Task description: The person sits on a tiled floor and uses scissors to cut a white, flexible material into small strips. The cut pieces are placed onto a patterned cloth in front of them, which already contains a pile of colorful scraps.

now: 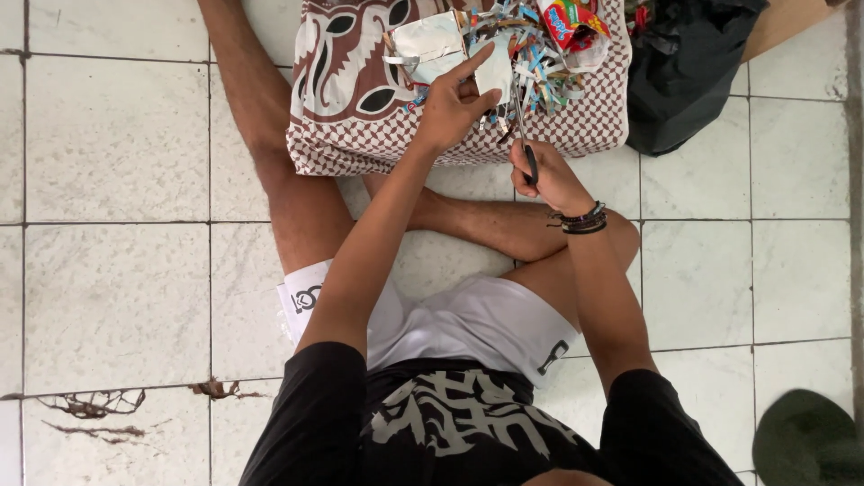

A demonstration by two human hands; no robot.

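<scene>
I sit on a tiled floor with my legs out in front. My left hand pinches a silvery foil wrapper piece, forefinger stretched along its edge. My right hand, with dark bead bracelets at the wrist, grips a pair of scissors by the black handle. The blades point up into the wrapper. Both hands hover over a brown and white patterned cloth that carries a heap of cut wrapper strips and another flattened silver wrapper.
A black plastic bag lies to the right of the cloth. A dark green round object sits at the bottom right. Brown scraps lie on the white tiles at the lower left. A red snack packet tops the heap.
</scene>
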